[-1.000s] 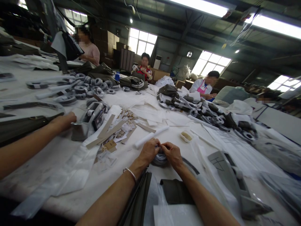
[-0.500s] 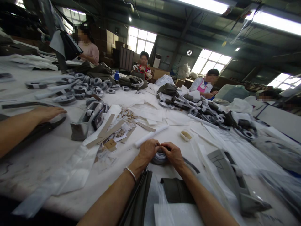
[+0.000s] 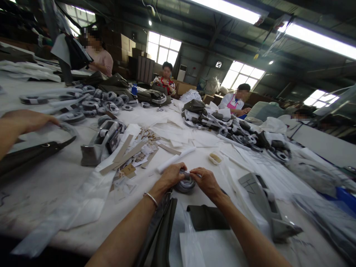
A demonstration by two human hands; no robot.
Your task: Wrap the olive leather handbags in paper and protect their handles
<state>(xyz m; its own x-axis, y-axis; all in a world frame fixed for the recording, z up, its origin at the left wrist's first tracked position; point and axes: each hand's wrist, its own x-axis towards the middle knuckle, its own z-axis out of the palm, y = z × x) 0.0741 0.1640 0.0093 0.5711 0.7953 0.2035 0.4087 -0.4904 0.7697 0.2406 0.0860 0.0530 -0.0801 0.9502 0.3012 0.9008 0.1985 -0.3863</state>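
A grey coiled strap, apparently wrapped in clear film, lies on the white table in front of me. My left hand is closed around its left side. On the upper right of the coil, the fingers of my right hand pinch its edge. Between my forearms is a dark olive bag with white sheets and clear plastic. A tape dispenser stands to the right of my right forearm. Beyond my left hand lies a white roll.
Left of centre are a second tape dispenser, cardboard strips and a pile of tags. A small dish sits ahead. Coiled straps and bags are heaped farther back. Another person's hand reaches in at left; several people sit beyond.
My hands have drawn slightly apart on the coil, showing more of its top. At left, the other person's hand has shifted left, and a strap there is raised. The view has turned slightly right.
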